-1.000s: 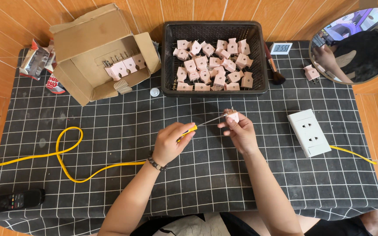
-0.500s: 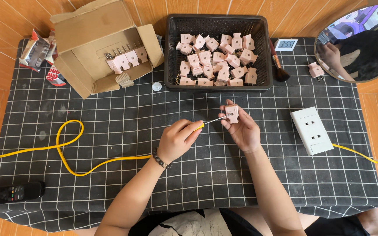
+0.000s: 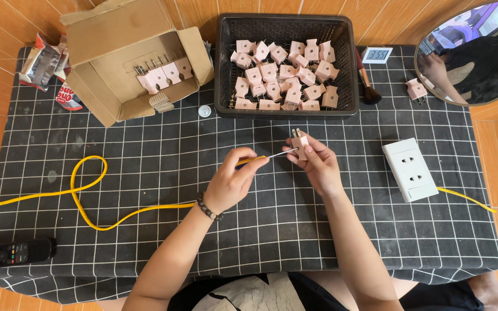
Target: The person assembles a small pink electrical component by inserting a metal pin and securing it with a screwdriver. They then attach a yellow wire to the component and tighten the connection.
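My right hand (image 3: 316,163) pinches a small pink plug adapter (image 3: 300,140) with its two metal prongs pointing up. My left hand (image 3: 233,178) grips a screwdriver (image 3: 267,156) with a yellow handle, and its metal tip touches the side of the adapter. Both hands hover over the middle of the black checked tablecloth (image 3: 145,242). A black plastic basket (image 3: 222,69) behind them holds several more pink adapters. An open cardboard box (image 3: 105,34) at the back left holds a few more.
A white socket block (image 3: 409,169) with a yellow cable (image 3: 87,201) lies right of my hands; the cable loops across the left. One pink adapter (image 3: 416,89), a brush (image 3: 366,83), a small digital display (image 3: 376,55), a round mirror (image 3: 479,52), a remote (image 3: 10,252) and snack packets (image 3: 44,63) surround them.
The view has shifted slightly. My right hand has turned the adapter so its prongs point up, and the screwdriver tip stays against it.
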